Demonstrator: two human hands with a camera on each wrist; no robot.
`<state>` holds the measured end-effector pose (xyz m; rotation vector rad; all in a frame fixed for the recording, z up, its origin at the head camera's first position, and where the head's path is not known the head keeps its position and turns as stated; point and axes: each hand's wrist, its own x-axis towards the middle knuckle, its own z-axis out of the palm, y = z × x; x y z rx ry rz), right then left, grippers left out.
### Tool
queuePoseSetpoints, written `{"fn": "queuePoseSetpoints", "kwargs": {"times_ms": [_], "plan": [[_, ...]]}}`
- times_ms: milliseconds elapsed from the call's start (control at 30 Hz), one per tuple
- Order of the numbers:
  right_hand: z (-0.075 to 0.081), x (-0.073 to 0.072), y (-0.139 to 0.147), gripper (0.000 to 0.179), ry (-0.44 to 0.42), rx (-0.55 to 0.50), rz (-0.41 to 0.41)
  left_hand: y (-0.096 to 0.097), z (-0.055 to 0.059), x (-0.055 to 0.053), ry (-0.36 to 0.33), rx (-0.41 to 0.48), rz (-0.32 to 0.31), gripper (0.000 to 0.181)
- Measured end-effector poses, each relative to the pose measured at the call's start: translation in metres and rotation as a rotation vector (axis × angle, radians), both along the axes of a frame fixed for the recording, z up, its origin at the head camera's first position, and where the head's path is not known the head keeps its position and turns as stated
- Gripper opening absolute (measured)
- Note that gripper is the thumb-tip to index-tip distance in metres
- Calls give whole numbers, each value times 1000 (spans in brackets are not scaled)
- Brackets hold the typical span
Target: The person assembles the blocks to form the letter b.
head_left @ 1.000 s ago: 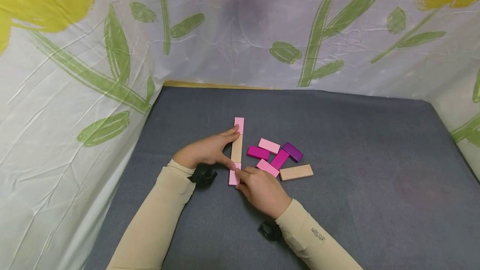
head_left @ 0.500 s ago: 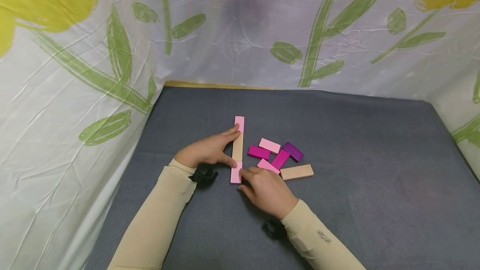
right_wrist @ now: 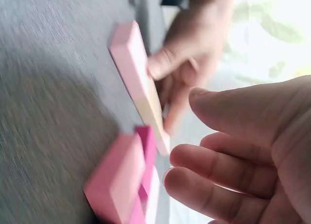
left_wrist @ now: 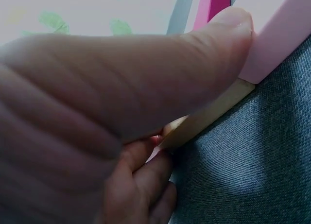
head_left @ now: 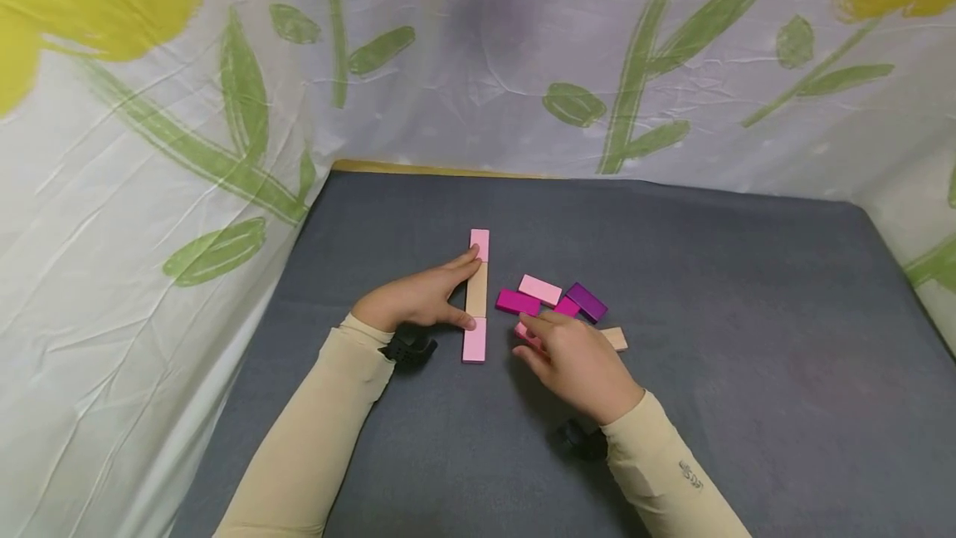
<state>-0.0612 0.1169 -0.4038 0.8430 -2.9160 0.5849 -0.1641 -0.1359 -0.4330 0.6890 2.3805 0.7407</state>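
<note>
A straight row on the dark cloth joins a near pink block (head_left: 474, 344), a plain wooden block (head_left: 476, 293) and a far pink block (head_left: 481, 241), end to end. Along its left side my left hand (head_left: 418, 297) lies spread, thumb at the near pink block and fingertips by the far one. My right hand (head_left: 586, 364) hovers over the loose blocks with loosely bent fingers and nothing between them. It partly hides a pink block (right_wrist: 116, 180), a magenta block (head_left: 567, 307) and another plain wooden block (head_left: 617, 339). In the left wrist view, the thumb (left_wrist: 214, 59) covers part of the row.
Beyond my right hand lie another magenta block (head_left: 518, 301), a light pink block (head_left: 540, 290) and a purple block (head_left: 587, 302), close together. Dark grey cloth (head_left: 747, 339) covers the table. A flower-patterned white sheet (head_left: 493, 106) hangs behind and at the sides.
My right hand has left the near pink block of the row and moved right, over the loose blocks. The left hand keeps its place at the row.
</note>
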Motion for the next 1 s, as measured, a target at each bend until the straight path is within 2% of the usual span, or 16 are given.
{"fn": "queuePoseSetpoints", "kwargs": {"times_ms": [133, 333, 567, 833, 1000], "plan": [[3, -2, 15, 20, 7, 1, -38, 0, 2, 0, -11, 5, -9, 105], [-1, -2, 40, 21, -10, -29, -47, 0, 2, 0, -14, 7, -13, 104], [-5, -1, 64, 28, 9, -27, -58, 1, 3, -3, 1, -8, -19, 102], [-12, -2, 75, 19, 68, -27, -23, 2, 4, -5, -6, -12, -17, 101], [-15, -2, 76, 12, 56, -31, -17, 3, 3, -5, -1, -1, -19, 100]]}}
